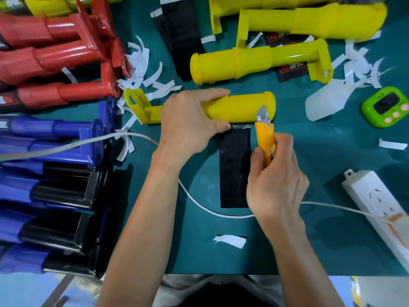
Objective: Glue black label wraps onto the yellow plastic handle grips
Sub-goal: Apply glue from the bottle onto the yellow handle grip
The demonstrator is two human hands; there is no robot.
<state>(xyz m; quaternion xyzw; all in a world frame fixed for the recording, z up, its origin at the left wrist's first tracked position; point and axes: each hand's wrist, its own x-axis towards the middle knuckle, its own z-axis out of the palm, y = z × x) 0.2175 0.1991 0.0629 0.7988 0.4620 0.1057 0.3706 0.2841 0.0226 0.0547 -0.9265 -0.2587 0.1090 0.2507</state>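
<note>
Two hands of mine work over the green bench (pixel 332 156). Closest to me lies a curled scrap of white backing paper (pixel 230 240), and just beyond it a white cable (pixel 199 203) loops across the bench toward a white power strip (pixel 374 204) at my right.

My right hand (pixel 274 180) is curled round an orange utility knife (pixel 265 138), thumb and fingers pinching its body. The blade points away from me, and its tip touches the near side of the yellow handle grip (pixel 245 108). Just left of that hand the black label wrap (pixel 234 165) lies flat on the bench, running lengthwise from me up to the grip, where its far end meets the grip's underside. The knife stands along the wrap's right edge.

My left hand (pixel 188 120) grips the same yellow handle grip around its middle, fingers over the top and thumb on the near side, beside the wrap's far left corner. The grip lies crosswise, rounded end to the right, bracket end to the left.

To my left are stacked blue handles (pixel 44 140), with red handles (pixel 55 52) farther off. White backing strips (pixel 141 63) litter the bench beyond my left hand. Farther still lie more yellow handles (pixel 254 63) and a pile of spare black labels (pixel 179 29). A green timer (pixel 386 106) sits at the far right.
</note>
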